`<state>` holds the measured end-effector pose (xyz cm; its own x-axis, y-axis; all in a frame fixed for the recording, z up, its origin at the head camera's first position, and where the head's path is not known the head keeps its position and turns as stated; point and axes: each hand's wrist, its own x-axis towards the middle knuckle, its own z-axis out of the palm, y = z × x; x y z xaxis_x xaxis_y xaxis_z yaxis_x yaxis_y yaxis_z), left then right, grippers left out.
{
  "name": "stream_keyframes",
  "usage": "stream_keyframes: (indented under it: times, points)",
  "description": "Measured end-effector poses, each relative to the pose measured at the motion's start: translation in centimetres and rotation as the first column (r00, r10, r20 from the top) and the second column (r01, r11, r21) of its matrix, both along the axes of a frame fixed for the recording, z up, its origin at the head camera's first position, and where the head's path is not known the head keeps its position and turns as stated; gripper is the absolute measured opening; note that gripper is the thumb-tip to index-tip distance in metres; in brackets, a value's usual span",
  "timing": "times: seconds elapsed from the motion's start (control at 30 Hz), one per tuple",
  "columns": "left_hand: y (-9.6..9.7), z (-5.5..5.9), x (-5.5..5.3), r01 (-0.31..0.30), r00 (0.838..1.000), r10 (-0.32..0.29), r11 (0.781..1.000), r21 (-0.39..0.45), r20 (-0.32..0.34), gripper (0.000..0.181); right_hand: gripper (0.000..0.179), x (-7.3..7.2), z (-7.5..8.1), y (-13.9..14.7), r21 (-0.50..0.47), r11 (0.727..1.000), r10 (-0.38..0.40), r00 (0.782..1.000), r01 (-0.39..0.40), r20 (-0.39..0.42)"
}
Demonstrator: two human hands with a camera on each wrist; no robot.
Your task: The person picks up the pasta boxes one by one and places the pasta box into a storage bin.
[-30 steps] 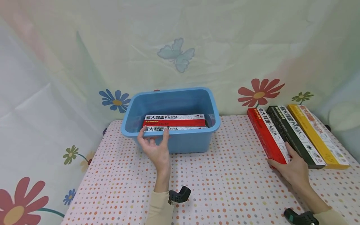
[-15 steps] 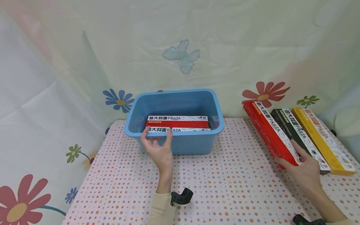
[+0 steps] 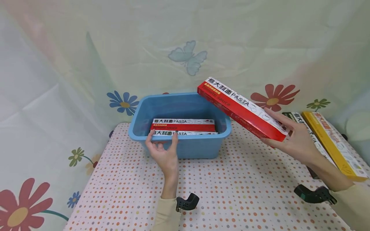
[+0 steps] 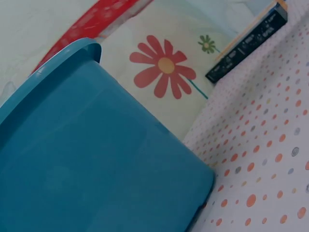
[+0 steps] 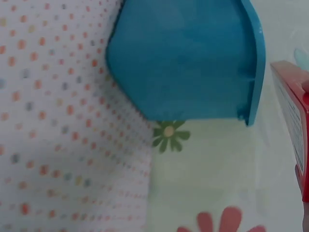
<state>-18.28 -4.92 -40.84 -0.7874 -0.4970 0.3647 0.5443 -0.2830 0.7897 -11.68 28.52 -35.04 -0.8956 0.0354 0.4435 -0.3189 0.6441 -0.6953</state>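
Note:
A red-and-white pasta box (image 3: 242, 110) is held up in the air, tilted, with its far end above the right rim of a blue plastic tub (image 3: 199, 149). My right hand (image 3: 300, 144) grips the box at its near end, thumb on one side and fingers on the other. My left hand (image 3: 166, 158) holds the tub's front rim. Two red-and-white pasta boxes lie side by side inside the tub, the rear one (image 3: 185, 127) showing more than the front one (image 3: 188, 133). In the right wrist view the held box (image 5: 294, 116) shows only in part.
At the right of the dotted tablecloth (image 3: 225, 195) lie a dark green pasta box (image 3: 313, 134), partly hidden by my right arm, and a yellow pasta box (image 3: 335, 141). A flowered cloth backdrop (image 3: 245, 48) rises behind the tub.
My right hand has lifted the red pasta box off the table from beside the green one and carried it left toward the tub. My left hand stays at the rim.

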Motion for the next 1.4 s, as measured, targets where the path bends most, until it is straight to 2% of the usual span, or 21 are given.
stream_keyframes:
  times: [0.13,0.23,0.33,0.43,0.57,0.7,0.87,0.97,1.17,1.4]
  points:
    - [-0.1,0.1,0.0,-0.001,1.000,0.001,1.000,-0.006,-0.008,0.072,0.092,-2.8,2.5,-2.3,0.068,0.988,0.140,0.990,-0.141,0.024]
    - [-0.1,0.1,0.0,-0.007,1.000,0.007,1.000,-0.009,-0.018,0.073,0.090,-4.9,4.0,-4.0,0.106,0.961,0.251,0.967,-0.254,0.042]
    - [0.0,0.1,0.1,-0.002,1.000,0.002,1.000,-0.012,-0.015,0.074,0.088,-6.6,4.9,-5.5,0.110,0.931,0.343,0.937,-0.348,0.066]
    - [0.2,0.0,0.2,0.015,1.000,-0.015,1.000,-0.010,-0.007,0.076,0.086,-7.5,5.5,-6.6,0.102,0.908,0.394,0.911,-0.406,0.120]
    - [0.3,0.0,0.2,0.017,1.000,-0.017,1.000,-0.005,0.002,0.077,0.083,-8.7,6.0,-7.7,0.150,0.877,0.422,0.882,-0.456,0.210]
    - [0.1,0.0,0.0,0.003,1.000,-0.003,1.000,-0.012,0.001,0.076,0.081,-10.4,6.5,-8.7,0.204,0.828,0.465,0.842,-0.523,0.271]
    - [0.1,-0.1,-0.1,0.019,1.000,-0.019,1.000,0.002,0.006,0.075,0.078,-12.3,6.3,-9.7,0.249,0.770,0.502,0.799,-0.587,0.331]
    - [0.1,-0.1,-0.1,0.024,1.000,-0.024,1.000,0.015,0.011,0.074,0.076,-13.1,5.6,-10.3,0.260,0.751,0.499,0.779,-0.607,0.380]
    - [0.2,-0.2,-0.1,0.017,1.000,-0.017,1.000,0.021,-0.003,0.075,0.074,-14.3,4.5,-11.8,0.200,0.750,0.509,0.744,-0.630,0.433]
    - [0.1,-0.3,-0.3,0.020,1.000,-0.020,1.000,0.020,-0.016,0.076,0.074,-15.2,3.7,-12.4,0.135,0.747,0.546,0.717,-0.651,0.434]
